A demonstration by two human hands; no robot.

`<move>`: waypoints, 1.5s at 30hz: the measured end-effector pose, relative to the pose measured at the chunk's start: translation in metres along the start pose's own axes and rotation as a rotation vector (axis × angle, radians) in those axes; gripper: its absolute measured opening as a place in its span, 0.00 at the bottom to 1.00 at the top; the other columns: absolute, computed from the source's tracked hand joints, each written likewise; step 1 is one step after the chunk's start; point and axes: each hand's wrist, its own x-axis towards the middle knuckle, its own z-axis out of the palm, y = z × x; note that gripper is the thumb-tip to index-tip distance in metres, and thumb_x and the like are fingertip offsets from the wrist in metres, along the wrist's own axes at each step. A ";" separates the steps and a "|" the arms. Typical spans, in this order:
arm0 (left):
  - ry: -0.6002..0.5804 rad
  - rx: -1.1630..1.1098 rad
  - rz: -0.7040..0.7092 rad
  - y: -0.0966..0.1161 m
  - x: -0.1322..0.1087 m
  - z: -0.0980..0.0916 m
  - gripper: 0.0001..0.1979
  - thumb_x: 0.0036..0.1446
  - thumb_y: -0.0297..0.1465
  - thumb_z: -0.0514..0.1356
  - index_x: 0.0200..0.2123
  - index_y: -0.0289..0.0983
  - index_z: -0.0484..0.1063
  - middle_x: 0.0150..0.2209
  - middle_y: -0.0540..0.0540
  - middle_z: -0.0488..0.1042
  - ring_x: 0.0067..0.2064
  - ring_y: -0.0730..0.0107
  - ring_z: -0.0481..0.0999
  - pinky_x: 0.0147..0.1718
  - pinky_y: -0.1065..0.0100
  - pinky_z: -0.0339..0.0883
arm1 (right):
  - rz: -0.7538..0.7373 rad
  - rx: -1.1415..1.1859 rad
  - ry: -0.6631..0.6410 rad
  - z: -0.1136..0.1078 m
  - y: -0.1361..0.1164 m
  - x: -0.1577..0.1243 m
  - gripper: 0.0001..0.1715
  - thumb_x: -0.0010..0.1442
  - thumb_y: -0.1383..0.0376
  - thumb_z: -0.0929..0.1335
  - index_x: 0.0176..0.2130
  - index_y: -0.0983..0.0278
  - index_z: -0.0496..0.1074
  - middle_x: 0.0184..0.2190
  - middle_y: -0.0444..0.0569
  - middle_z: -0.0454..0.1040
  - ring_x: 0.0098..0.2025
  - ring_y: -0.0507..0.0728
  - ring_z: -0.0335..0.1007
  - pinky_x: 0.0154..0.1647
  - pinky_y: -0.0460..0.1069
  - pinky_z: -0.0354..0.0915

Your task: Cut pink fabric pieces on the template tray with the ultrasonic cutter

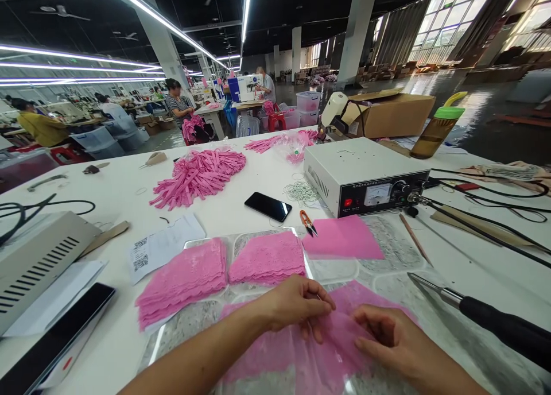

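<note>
Lying on the table in front of the white control box, one pink lace piece is handled by two hands. It is pinched near its upper edge by the left hand, whose fingers are pressed together on it. The right hand is laid on the same piece with fingers curled; whether they grip it cannot be told. Two lace stacks are counted between this piece and the control box, to the box's front left: the outer stack and the inner stack, side by side. One flat pink sheet is seen just before the box. One pair of orange snips and one black phone are placed near the box's left front corner. One black-handled tool is laid to its front right.
</note>
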 end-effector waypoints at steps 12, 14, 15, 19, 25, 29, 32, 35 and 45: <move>0.046 -0.058 0.008 0.002 0.002 0.015 0.18 0.34 0.39 0.70 0.23 0.35 0.68 0.13 0.55 0.66 0.14 0.78 0.65 0.13 0.77 0.52 | 0.006 0.071 0.048 -0.003 -0.014 -0.004 0.23 0.54 0.48 0.71 0.26 0.64 0.69 0.22 0.41 0.57 0.26 0.51 0.50 0.27 0.47 0.51; 0.064 -0.078 0.015 0.001 0.001 0.017 0.17 0.34 0.38 0.70 0.25 0.34 0.69 0.13 0.55 0.67 0.14 0.78 0.65 0.13 0.77 0.53 | 0.011 0.062 0.041 -0.002 -0.015 -0.005 0.22 0.54 0.48 0.71 0.28 0.65 0.71 0.23 0.41 0.58 0.26 0.52 0.51 0.28 0.47 0.51; 0.075 -0.084 0.018 0.000 0.001 0.018 0.17 0.34 0.38 0.70 0.25 0.34 0.70 0.13 0.55 0.67 0.14 0.78 0.65 0.13 0.77 0.53 | 0.003 0.057 0.041 -0.002 -0.015 -0.005 0.22 0.55 0.48 0.71 0.28 0.65 0.72 0.23 0.42 0.60 0.27 0.52 0.52 0.28 0.47 0.52; 0.123 -0.102 0.029 -0.003 0.002 0.023 0.16 0.34 0.38 0.68 0.23 0.32 0.71 0.13 0.53 0.67 0.14 0.77 0.66 0.11 0.77 0.54 | -0.039 0.049 0.168 -0.001 -0.012 -0.005 0.23 0.53 0.47 0.70 0.27 0.65 0.72 0.23 0.43 0.62 0.28 0.54 0.56 0.29 0.48 0.55; 0.191 -0.106 0.056 -0.004 0.001 0.027 0.14 0.37 0.39 0.64 0.23 0.34 0.68 0.16 0.52 0.69 0.14 0.75 0.68 0.09 0.78 0.54 | -0.088 0.014 0.272 0.002 -0.018 -0.006 0.22 0.54 0.48 0.68 0.24 0.63 0.69 0.21 0.42 0.59 0.25 0.53 0.53 0.27 0.47 0.55; 0.234 -0.090 0.068 -0.009 -0.001 0.028 0.13 0.38 0.37 0.64 0.23 0.34 0.68 0.14 0.51 0.69 0.12 0.78 0.64 0.08 0.78 0.54 | -0.103 0.047 0.272 0.004 -0.021 -0.008 0.20 0.53 0.50 0.69 0.23 0.63 0.69 0.21 0.42 0.61 0.26 0.53 0.56 0.28 0.47 0.56; 0.261 -0.086 0.076 -0.012 -0.004 0.028 0.13 0.38 0.37 0.65 0.22 0.33 0.69 0.13 0.51 0.69 0.11 0.80 0.61 0.09 0.78 0.54 | -0.115 0.067 0.290 0.004 -0.022 -0.010 0.20 0.53 0.51 0.69 0.22 0.63 0.68 0.21 0.42 0.62 0.26 0.53 0.56 0.29 0.47 0.57; 0.287 -0.081 0.084 -0.015 -0.006 0.029 0.14 0.38 0.38 0.66 0.22 0.33 0.70 0.13 0.51 0.69 0.11 0.80 0.60 0.09 0.78 0.55 | -0.124 0.091 0.293 0.004 -0.023 -0.013 0.20 0.53 0.52 0.69 0.22 0.63 0.68 0.21 0.42 0.62 0.26 0.53 0.56 0.28 0.47 0.57; 0.283 0.016 0.240 -0.021 -0.014 0.020 0.15 0.46 0.38 0.67 0.26 0.31 0.73 0.17 0.49 0.70 0.15 0.77 0.66 0.10 0.79 0.58 | -0.204 0.136 0.314 0.008 -0.018 -0.012 0.18 0.55 0.52 0.70 0.25 0.63 0.70 0.23 0.43 0.65 0.27 0.54 0.59 0.30 0.47 0.57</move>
